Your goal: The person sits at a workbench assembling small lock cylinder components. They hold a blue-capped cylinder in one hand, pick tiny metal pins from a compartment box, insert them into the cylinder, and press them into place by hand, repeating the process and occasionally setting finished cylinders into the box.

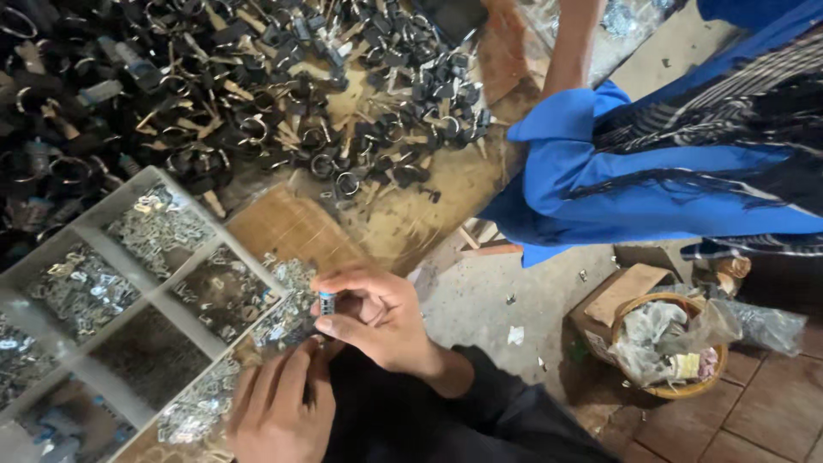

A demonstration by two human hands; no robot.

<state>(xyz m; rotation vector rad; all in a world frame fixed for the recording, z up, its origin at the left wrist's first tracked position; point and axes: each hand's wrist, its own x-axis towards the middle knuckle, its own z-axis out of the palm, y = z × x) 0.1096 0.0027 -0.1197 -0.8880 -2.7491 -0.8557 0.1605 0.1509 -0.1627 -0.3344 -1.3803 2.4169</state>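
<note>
R hand (377,315) pinches small blue-capped metal part (327,303) in its grip; L hand (279,411) just below it. Left of grip: grey divided tray (129,302) w/ silvery clips. Above: pile of black ringed parts (257,86) on bench.

Two hands work near: the left hand (279,411) and the right hand (377,317), sharing one small blue-tipped part (327,302). One divided tray (129,300) shows six compartments. One wicker basket (664,343) sits right. Black clips (257,94) beyond counting.

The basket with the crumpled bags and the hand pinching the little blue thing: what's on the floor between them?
Head view: mostly bare concrete floor, with a white scrap and tiny litter.
</note>
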